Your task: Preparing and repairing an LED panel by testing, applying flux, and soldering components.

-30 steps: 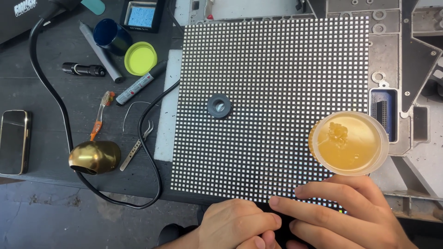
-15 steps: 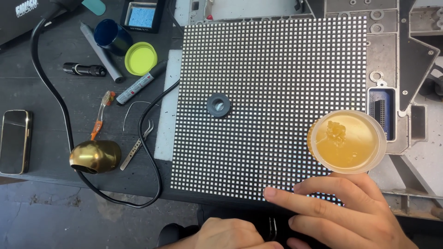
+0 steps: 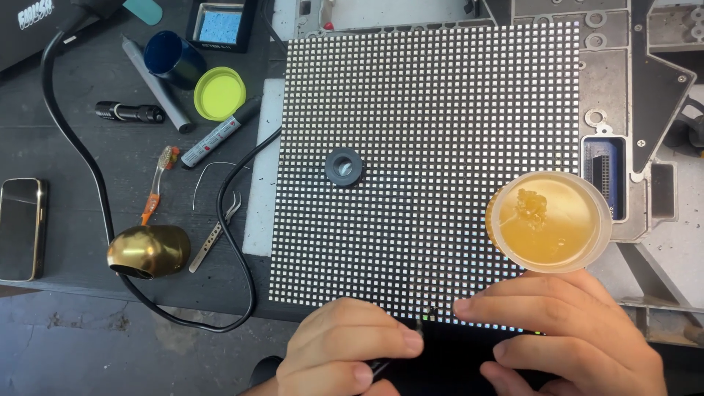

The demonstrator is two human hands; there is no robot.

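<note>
Left grip: my left hand (image 3: 345, 352) pinches a thin metal tool (image 3: 400, 350) at the dotted black LED panel (image 3: 433, 169) near edge.
Right hand (image 3: 565, 330): fingers flat, spread on panel, holding nothing.

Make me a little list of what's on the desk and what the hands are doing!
left hand: pinches thin tool at panel's near edge
right hand: fingers rest flat on the panel
panel: big grid of tiny squares
tub: amber paste, on panel's right edge
ring: small, grey, on panel
beside panel: tweezers, toothbrush, phone
</note>
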